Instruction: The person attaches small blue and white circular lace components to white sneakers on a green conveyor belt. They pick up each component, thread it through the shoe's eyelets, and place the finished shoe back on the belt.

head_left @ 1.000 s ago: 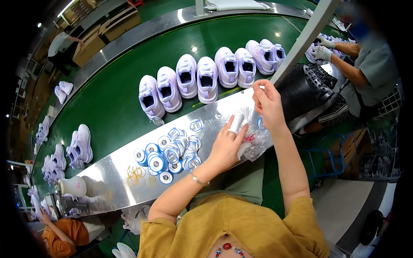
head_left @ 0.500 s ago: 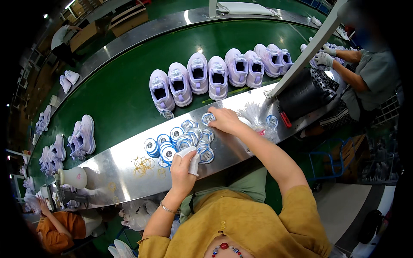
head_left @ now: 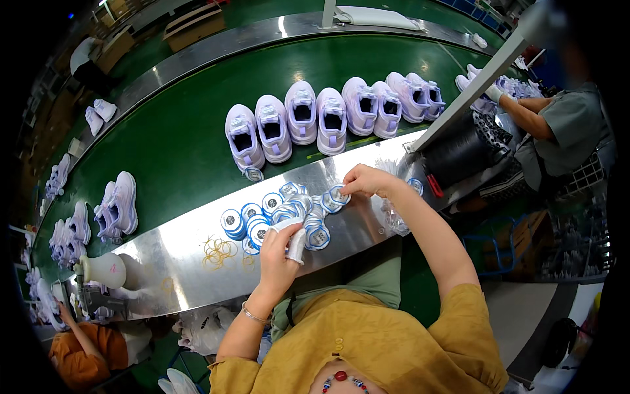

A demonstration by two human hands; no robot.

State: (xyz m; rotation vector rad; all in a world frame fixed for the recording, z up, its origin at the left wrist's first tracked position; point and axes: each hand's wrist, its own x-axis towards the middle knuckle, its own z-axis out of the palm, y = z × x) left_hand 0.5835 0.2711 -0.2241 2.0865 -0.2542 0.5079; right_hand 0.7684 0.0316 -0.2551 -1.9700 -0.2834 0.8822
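My left hand [head_left: 278, 257] is closed around a folded white cloth or pad [head_left: 296, 248] at the near edge of the pile. Beside the pile's right end, my right hand [head_left: 369, 180] pinches a round blue-rimmed tag [head_left: 338, 194] between thumb and fingertips. The pile of round white-and-blue tags [head_left: 289, 211] lies between my hands on the metal ledge [head_left: 190, 253], some in clear wrapping. A single round tag [head_left: 253, 174] rests by the heel of the leftmost lilac shoe [head_left: 243, 141] in the row beyond.
Several lilac shoes [head_left: 331, 118] stand on the green belt [head_left: 177, 131]; more shoes [head_left: 118, 207] are at left. Rubber bands [head_left: 218, 253] lie left of the tags. A slanted post [head_left: 459, 98], red-handled tool [head_left: 435, 186] and black bin [head_left: 453, 154] stand right. Co-workers sit at both sides.
My right hand, pinching a round tag, has moved right and slightly nearer to me. My left hand stays by the pile with the white cloth or pad.
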